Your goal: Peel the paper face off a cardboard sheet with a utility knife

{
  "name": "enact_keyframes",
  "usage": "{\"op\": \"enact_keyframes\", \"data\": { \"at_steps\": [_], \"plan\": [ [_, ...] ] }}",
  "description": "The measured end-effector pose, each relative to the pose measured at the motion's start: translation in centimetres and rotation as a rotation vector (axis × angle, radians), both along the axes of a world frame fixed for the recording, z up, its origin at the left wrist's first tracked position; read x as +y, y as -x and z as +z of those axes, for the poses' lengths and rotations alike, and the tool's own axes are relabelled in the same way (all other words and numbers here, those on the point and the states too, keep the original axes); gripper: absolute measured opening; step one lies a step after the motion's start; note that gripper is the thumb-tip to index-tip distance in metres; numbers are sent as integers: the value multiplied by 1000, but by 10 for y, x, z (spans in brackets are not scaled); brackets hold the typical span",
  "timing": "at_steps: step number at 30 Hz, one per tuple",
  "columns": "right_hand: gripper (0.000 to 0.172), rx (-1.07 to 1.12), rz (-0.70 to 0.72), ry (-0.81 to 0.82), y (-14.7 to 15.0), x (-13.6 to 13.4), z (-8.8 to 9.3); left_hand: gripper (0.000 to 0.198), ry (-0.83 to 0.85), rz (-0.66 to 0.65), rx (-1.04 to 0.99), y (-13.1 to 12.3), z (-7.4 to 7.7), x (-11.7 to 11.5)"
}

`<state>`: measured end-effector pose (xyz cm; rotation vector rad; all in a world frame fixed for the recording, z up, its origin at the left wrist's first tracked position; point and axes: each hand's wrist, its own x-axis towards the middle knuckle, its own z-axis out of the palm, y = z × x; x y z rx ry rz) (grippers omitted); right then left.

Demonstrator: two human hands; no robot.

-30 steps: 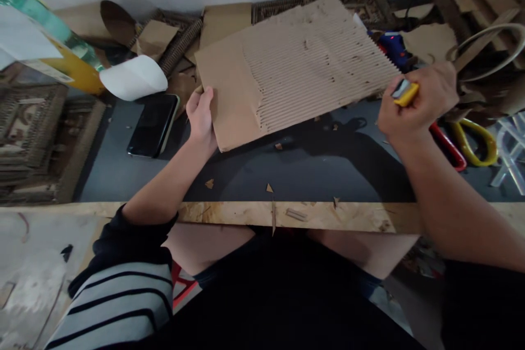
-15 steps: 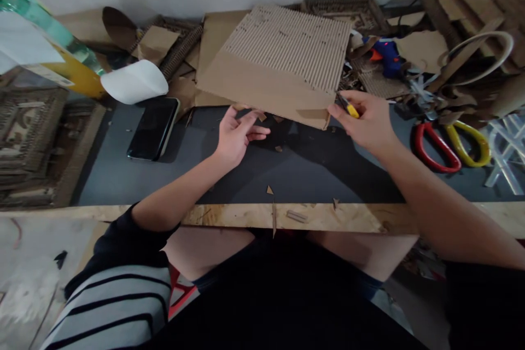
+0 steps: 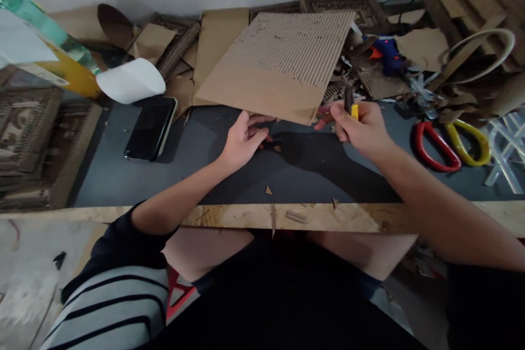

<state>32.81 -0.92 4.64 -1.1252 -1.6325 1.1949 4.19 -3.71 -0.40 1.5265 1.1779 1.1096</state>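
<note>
A sheet of corrugated cardboard (image 3: 279,65), partly stripped to its ridges, lies at the back of the dark mat (image 3: 164,175), its near edge raised. My left hand (image 3: 244,139) sits under that near edge with the fingers loosely curled and apart, holding nothing I can see. My right hand (image 3: 356,128) is closed round a yellow utility knife (image 3: 353,108), its dark tip pointing up, just right of the sheet's near corner.
A black phone (image 3: 150,127) lies at the left of the mat beside a curled white paper (image 3: 131,81) and a plastic bottle (image 3: 49,38). Red scissors (image 3: 437,145) and yellow scissors (image 3: 471,142) lie at the right, a blue glue gun (image 3: 385,52) behind. Small cardboard scraps (image 3: 268,190) dot the mat.
My left hand let go of the cardboard's left edge. The sheet turned and dropped back toward the wall. My right hand came down and inward with the knife to the sheet's near corner.
</note>
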Motion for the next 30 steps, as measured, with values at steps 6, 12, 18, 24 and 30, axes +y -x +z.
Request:
{"op": "enact_keyframes", "data": {
  "at_steps": [6, 12, 18, 24, 30],
  "plan": [
    [71, 69, -8, 8, 5, 0, 1, 28, -56, 0, 162, 1, -4, 3],
    [73, -16, 6, -26, 15, -11, 1, 15, -64, -129, 278, 6, 12, 5],
    [57, -70, -85, -2, 17, -11, -5, 29, -34, -514, 176, 21, 22, 13],
    [68, -183, -61, -14, 17, -13, -2, 38, -200, -583, 186, 19, 25, 14],
    [72, -171, -104, -63, 24, -21, -3, 38, -269, -627, 275, 23, 28, 19]
  ]
}}
